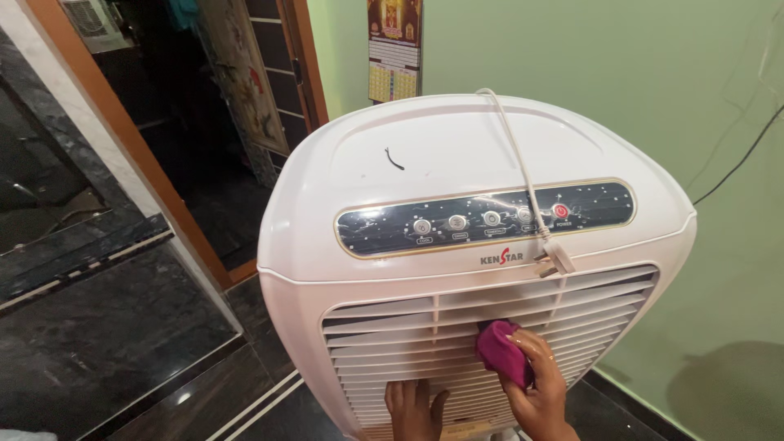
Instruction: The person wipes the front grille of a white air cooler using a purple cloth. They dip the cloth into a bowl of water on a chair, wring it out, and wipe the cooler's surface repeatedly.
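The right hand (539, 388) grips a magenta cloth (500, 351) against the front grille (408, 335) of a white air cooler (457, 155). The left hand (412, 408) lies flat, fingers released, low on the grille. Dark polished floor (106, 335) lies left, a green wall (719, 269) right.

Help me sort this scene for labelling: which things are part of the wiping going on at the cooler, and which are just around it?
In use:
- pink cloth, pressed on the grille by the right hand
- air cooler, its front grille under the left hand

Just around:
- white cord and plug draped over the top
- wall calendar
- open doorway
- black cable on the green wall
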